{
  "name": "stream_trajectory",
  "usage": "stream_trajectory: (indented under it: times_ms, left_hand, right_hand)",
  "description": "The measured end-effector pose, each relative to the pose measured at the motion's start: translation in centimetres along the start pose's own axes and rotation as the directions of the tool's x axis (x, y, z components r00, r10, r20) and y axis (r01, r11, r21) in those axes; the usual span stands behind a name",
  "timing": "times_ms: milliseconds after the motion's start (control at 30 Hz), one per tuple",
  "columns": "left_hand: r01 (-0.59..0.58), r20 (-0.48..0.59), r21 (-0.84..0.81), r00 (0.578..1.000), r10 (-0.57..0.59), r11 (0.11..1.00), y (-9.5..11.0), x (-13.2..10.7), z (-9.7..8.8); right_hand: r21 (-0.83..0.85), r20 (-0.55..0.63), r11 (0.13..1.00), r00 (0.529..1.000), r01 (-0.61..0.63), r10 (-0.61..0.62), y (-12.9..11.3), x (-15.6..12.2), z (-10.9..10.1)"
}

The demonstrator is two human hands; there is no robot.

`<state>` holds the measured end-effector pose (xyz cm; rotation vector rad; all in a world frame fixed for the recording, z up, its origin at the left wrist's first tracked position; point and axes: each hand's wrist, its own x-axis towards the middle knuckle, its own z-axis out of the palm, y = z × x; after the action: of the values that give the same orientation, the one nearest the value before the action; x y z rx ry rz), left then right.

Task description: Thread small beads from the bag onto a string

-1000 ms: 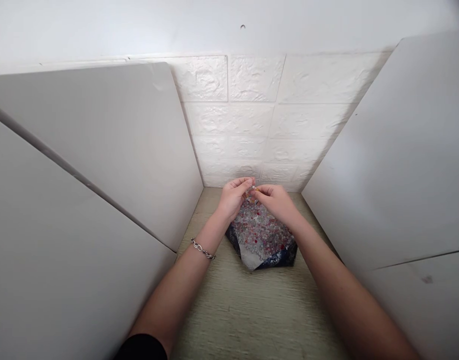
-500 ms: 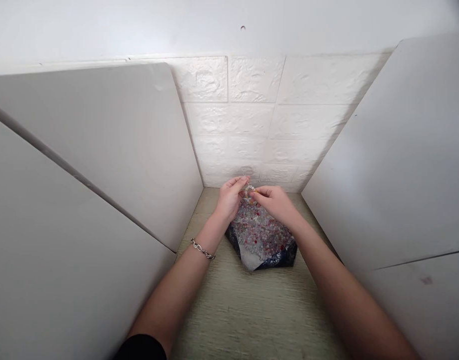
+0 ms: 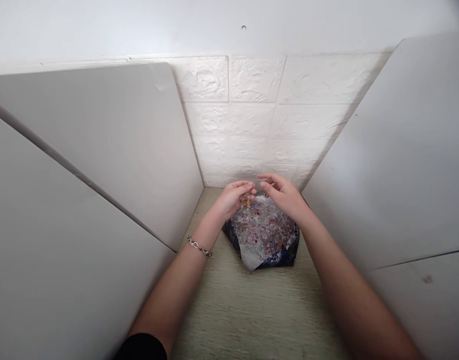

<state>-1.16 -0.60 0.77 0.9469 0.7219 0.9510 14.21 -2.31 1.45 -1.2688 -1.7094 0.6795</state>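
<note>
A dark blue patterned cloth (image 3: 285, 255) lies on the pale wooden table (image 3: 248, 315), holding a heap of small mixed-colour beads (image 3: 261, 230). My left hand (image 3: 231, 200), a chain bracelet on its wrist, hovers over the far left of the heap with its fingers curled round a short strung piece with an orange bead (image 3: 247, 200). My right hand (image 3: 285, 197) is over the far right of the heap, thumb and forefinger pinched together on something too small to make out. The two hands are a little apart.
Grey boards stand on both sides, the left board (image 3: 102, 165) and the right board (image 3: 394, 160), forming a narrow booth. A white brick-textured wall (image 3: 252, 120) closes the back. Bare tabletop lies between my forearms in front of the cloth.
The hands were touching over the beads, working one small piece together. Now the right hand has drawn away to the right and the left hand keeps the strung piece.
</note>
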Motion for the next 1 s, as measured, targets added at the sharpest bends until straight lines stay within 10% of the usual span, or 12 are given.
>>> stream_trajectory:
  times_ms: [200,500,1000]
  left_hand:
    - [0.035,0.114,0.113,0.992,-0.048,0.993,-0.2,0.0,-0.3]
    - [0.059,0.086,0.144,0.994,-0.072,0.988,0.2,-0.2,-0.2]
    - [-0.095,-0.050,0.623,0.986,0.161,0.776,0.6,-0.1,0.0]
  right_hand:
    - [0.103,0.114,0.995,0.993,-0.004,-0.008,-0.3,0.0,0.0]
    - [0.064,-0.078,0.998,0.997,-0.012,0.017,-0.2,0.1,-0.4]
    - [-0.414,-0.138,0.897,0.963,0.158,-0.233,-1.2,-0.5,-0.3]
